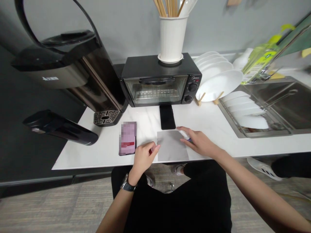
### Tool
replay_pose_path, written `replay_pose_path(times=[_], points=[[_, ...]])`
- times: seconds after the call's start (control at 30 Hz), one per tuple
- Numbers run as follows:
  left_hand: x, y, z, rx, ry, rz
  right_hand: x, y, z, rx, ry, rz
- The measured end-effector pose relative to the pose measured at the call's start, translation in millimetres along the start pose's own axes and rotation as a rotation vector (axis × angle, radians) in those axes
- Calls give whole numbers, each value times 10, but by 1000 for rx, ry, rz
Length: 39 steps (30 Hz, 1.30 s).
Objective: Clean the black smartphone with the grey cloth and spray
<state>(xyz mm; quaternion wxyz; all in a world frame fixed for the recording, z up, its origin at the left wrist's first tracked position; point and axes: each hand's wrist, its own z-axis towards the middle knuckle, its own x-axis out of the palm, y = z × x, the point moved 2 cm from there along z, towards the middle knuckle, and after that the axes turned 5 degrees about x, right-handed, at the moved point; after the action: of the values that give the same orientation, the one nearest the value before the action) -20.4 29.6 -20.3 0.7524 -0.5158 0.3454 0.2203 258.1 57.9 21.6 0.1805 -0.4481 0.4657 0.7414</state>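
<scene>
A square grey sheet (171,147) lies flat at the front edge of the white counter. My right hand (198,142) is closed around a small white tube with a blue-purple band (185,134), at the sheet's right side. Curled at the sheet's left edge is my left hand (144,157); a bit of dark red shows between thumb and fingers, too small to name. Left of that hand lies a phone with a lit pink screen (128,137). Another phone, its screen black (167,117), rests just beyond the sheet.
Behind stands a black toaster oven (155,84) with a white chopstick holder (173,38) on top. At left are a tall water dispenser (82,71) and a dark flask (65,127). White plates (218,84) stand in a wooden rack beside the sink (286,103). Someone's shoe (264,168) shows at right.
</scene>
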Motion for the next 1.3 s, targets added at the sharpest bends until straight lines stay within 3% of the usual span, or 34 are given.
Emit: replay_pose_path(times=[0.27,0.43,0.67,0.87,1.1,1.3], points=[[1,-2,14,-1,-4,12,137,-99,108,-184,178,-322],[15,17,4,-3,-5,12,212,-133,164,-214,235,-336],[5,8,8,1,-7,22,202,-135,142,-201,169,-412],[2,-10,8,8,-12,32,177,-112,117,-219,231,-477],[15,-1,7,8,-13,18,152,-137,98,-238,176,-529],[13,-2,8,-3,-8,26,179,-158,85,-242,216,-610]])
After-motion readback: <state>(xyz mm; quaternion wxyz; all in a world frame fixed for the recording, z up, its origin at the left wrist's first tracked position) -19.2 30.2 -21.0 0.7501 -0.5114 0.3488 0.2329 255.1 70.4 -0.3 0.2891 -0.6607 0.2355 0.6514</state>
